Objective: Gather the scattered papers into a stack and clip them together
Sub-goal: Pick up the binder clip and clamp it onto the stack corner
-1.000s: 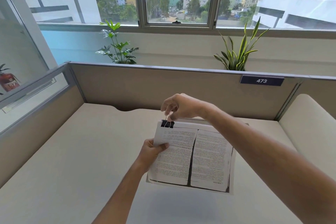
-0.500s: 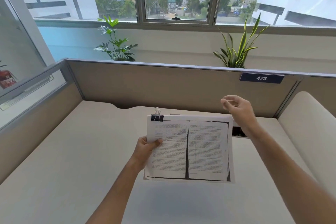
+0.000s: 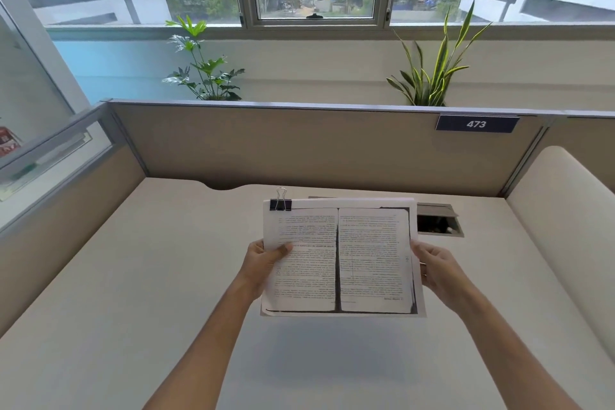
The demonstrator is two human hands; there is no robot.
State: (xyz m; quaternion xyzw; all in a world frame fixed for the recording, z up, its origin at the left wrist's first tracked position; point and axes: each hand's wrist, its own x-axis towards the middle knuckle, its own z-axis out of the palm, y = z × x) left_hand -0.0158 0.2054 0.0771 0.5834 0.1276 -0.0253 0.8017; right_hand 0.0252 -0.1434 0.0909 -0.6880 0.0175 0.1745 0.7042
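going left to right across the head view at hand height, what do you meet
left hand → stack of papers → right hand → raised desk edge

Left hand (image 3: 263, 260) — right hand (image 3: 436, 265) — both gripping

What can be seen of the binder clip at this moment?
The binder clip is small, with a black body and two silvery wire handles. It is shut on the top left corner of the paper stack. One handle stands up above the paper's edge; the other is hard to make out. Neither hand touches it: the left hand and right hand hold the stack's side edges, lower down, above the desk.
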